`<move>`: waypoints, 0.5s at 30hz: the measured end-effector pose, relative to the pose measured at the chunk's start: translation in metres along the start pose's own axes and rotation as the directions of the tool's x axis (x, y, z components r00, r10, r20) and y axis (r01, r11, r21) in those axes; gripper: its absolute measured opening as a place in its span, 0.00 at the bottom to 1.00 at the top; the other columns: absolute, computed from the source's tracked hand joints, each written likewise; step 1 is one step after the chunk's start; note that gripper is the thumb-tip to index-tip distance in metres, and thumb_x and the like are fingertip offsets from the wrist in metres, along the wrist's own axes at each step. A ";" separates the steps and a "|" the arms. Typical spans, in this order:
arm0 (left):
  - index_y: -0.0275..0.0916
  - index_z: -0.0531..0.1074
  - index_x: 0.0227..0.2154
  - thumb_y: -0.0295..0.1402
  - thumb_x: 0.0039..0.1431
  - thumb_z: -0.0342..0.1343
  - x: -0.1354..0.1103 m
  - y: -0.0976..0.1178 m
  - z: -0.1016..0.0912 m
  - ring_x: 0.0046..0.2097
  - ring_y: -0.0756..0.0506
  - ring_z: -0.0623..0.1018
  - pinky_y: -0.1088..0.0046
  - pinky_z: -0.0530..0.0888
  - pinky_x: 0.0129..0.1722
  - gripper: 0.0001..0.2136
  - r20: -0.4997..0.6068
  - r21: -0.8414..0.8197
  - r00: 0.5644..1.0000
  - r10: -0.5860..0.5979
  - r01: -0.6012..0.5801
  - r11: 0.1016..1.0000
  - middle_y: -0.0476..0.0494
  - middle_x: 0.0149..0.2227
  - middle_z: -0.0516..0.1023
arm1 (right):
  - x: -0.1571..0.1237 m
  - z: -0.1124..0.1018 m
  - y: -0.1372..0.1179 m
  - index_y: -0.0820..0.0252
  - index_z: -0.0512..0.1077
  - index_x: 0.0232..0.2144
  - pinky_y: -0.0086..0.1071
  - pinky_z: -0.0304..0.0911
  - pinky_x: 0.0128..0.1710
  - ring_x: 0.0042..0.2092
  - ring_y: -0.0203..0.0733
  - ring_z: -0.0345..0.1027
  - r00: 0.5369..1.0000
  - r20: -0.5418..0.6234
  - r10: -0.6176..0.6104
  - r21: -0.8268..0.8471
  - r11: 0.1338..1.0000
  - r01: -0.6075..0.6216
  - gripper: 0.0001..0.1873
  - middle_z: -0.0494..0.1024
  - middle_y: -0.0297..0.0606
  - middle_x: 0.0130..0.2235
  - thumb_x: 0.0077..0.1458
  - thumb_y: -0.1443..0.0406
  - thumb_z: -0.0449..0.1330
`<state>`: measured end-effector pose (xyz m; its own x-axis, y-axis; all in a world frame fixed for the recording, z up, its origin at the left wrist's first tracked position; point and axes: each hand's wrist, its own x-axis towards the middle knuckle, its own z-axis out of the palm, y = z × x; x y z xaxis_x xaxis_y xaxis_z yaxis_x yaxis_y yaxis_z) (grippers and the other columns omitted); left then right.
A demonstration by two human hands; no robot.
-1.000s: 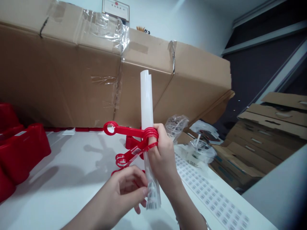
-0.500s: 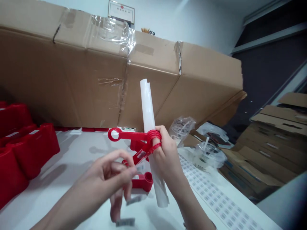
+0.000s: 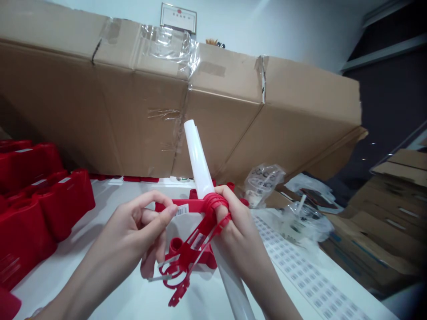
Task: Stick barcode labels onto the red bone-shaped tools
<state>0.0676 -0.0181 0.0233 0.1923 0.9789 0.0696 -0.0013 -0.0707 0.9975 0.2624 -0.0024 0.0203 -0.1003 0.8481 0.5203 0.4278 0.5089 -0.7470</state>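
Here, the right hand (image 3: 242, 235) curls closed around a rolled white plastic sheet (image 3: 197, 162), red plastic loops (image 3: 211, 202) ringing its fingers; just left, the half-closed left hand (image 3: 133, 226) nears a barcode label (image 3: 182, 210), any hold unclear.

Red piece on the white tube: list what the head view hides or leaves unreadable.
Head view:
- Where the red piece circles the white tube: partly hidden by the right hand.
- The tube's lower end: cut off by the bottom edge.
- The label: its print is too small to read, and its left end is hidden by the left hand's thumb.
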 end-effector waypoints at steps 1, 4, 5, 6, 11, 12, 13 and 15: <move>0.42 0.71 0.33 0.47 0.63 0.60 0.001 -0.001 -0.001 0.12 0.53 0.68 0.84 0.64 0.13 0.13 0.023 0.002 1.000 -0.008 0.008 1.000 0.57 0.12 0.73 | -0.001 0.001 0.000 0.56 0.63 0.32 0.28 0.58 0.27 0.28 0.36 0.63 1.000 0.005 -0.012 -0.007 1.000 0.012 0.14 0.70 0.29 0.28 0.71 0.64 0.47; 0.42 0.71 0.33 0.49 0.65 0.58 0.003 -0.004 -0.004 0.12 0.53 0.69 0.85 0.64 0.12 0.15 0.063 0.002 0.998 -0.026 0.026 1.000 0.57 0.13 0.73 | -0.001 0.003 0.002 0.56 0.63 0.32 0.28 0.57 0.26 0.27 0.36 0.61 1.000 0.012 -0.023 -0.020 1.000 0.023 0.13 0.69 0.29 0.27 0.71 0.65 0.47; 0.42 0.71 0.33 0.49 0.65 0.58 0.004 -0.004 -0.004 0.12 0.53 0.69 0.85 0.64 0.12 0.15 0.062 0.004 0.998 -0.024 0.024 1.000 0.57 0.13 0.72 | -0.002 0.003 0.003 0.56 0.63 0.32 0.28 0.57 0.26 0.27 0.36 0.61 1.000 0.015 -0.021 -0.019 1.000 0.021 0.13 0.69 0.29 0.27 0.71 0.65 0.47; 0.42 0.71 0.34 0.48 0.65 0.58 0.004 -0.004 -0.004 0.13 0.53 0.69 0.85 0.65 0.13 0.14 0.060 0.007 0.998 -0.021 0.020 1.000 0.57 0.13 0.72 | -0.002 0.004 0.003 0.56 0.63 0.32 0.28 0.56 0.26 0.27 0.36 0.61 1.000 0.017 -0.018 -0.015 1.000 0.019 0.13 0.69 0.29 0.27 0.71 0.64 0.47; 0.42 0.71 0.33 0.48 0.65 0.58 0.006 -0.003 -0.004 0.12 0.53 0.69 0.84 0.65 0.13 0.15 0.043 0.020 0.999 -0.013 0.012 1.000 0.56 0.13 0.72 | -0.003 0.006 0.004 0.56 0.63 0.32 0.28 0.56 0.26 0.28 0.36 0.60 1.000 0.025 -0.001 -0.003 1.000 0.001 0.14 0.69 0.29 0.28 0.72 0.63 0.46; 0.42 0.71 0.33 0.49 0.65 0.58 0.006 -0.003 -0.004 0.13 0.53 0.69 0.84 0.65 0.13 0.15 0.044 0.025 0.999 -0.013 0.012 1.000 0.56 0.13 0.72 | -0.003 0.006 0.004 0.56 0.63 0.32 0.28 0.56 0.26 0.28 0.36 0.60 1.000 0.024 0.002 -0.005 1.000 -0.001 0.14 0.69 0.28 0.28 0.72 0.63 0.46; 0.42 0.71 0.33 0.49 0.65 0.58 0.006 -0.002 -0.005 0.13 0.53 0.69 0.84 0.65 0.13 0.15 0.045 0.029 0.999 -0.013 0.012 1.000 0.56 0.13 0.72 | -0.003 0.006 0.004 0.56 0.63 0.32 0.28 0.56 0.26 0.28 0.36 0.60 1.000 0.024 0.003 -0.008 1.000 -0.003 0.14 0.69 0.28 0.28 0.72 0.64 0.47; 0.42 0.71 0.33 0.48 0.65 0.58 0.007 -0.002 -0.006 0.13 0.53 0.69 0.84 0.65 0.13 0.15 0.048 0.033 0.999 -0.011 0.010 0.999 0.57 0.12 0.71 | -0.003 0.006 0.004 0.56 0.64 0.32 0.28 0.56 0.26 0.28 0.36 0.60 1.000 0.021 0.007 -0.007 1.000 -0.007 0.14 0.68 0.28 0.27 0.72 0.64 0.46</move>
<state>0.0634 -0.0105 0.0214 0.2388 0.9694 0.0579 0.0334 -0.0678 0.9971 0.2595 -0.0021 0.0131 -0.1166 0.8545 0.5062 0.4351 0.5021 -0.7474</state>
